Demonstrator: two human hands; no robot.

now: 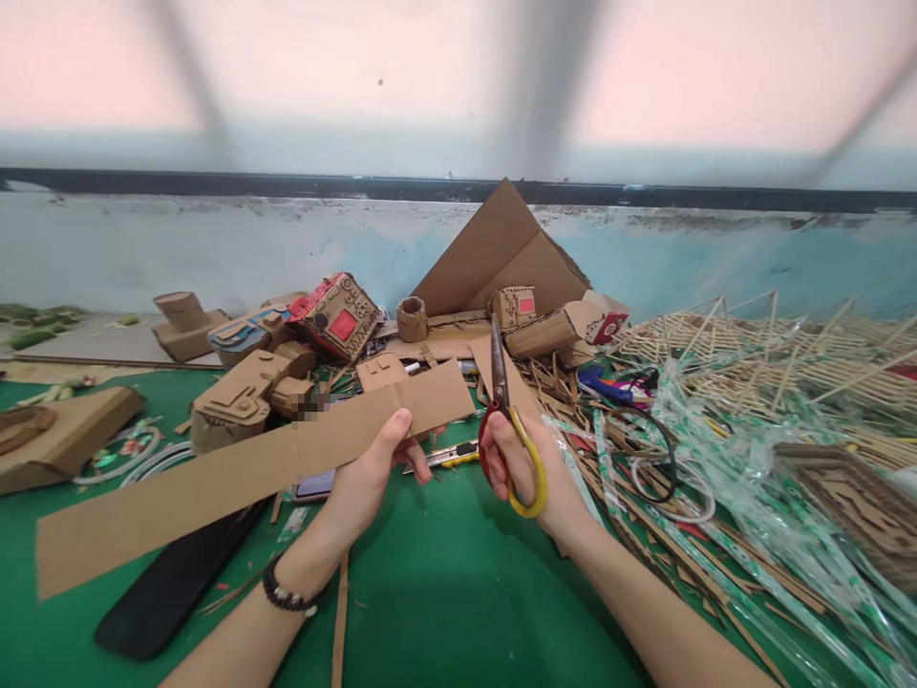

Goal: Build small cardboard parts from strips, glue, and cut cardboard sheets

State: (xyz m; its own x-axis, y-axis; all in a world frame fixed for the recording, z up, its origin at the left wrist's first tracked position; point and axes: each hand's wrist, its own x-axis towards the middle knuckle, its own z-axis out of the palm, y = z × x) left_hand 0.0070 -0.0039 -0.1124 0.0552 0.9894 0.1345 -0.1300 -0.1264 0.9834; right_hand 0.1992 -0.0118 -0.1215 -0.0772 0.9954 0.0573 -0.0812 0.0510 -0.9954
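Observation:
My left hand [379, 468] pinches a long strip of brown cardboard [236, 468] near its right end, thumb on top; the strip slants down to the left. In my right hand [512, 459] is a pair of scissors [500, 368] with one red and one yellow handle loop, its dark blades pointing up and looking closed. The scissors are apart from the strip, to its right. Another cardboard piece [494, 368] shows behind the scissors and right hand; whether that hand also holds it I cannot tell. A yellow utility knife [458, 455] lies on the green table between my hands.
Cardboard models [336, 320] stand along the back, before a large folded cardboard sheet [501, 253]. At right lie cardboard offcuts, clear green-printed tape [759, 497], a blue tool [606, 384] and stick frames [716, 334]. A black flat object [179, 583] lies at left.

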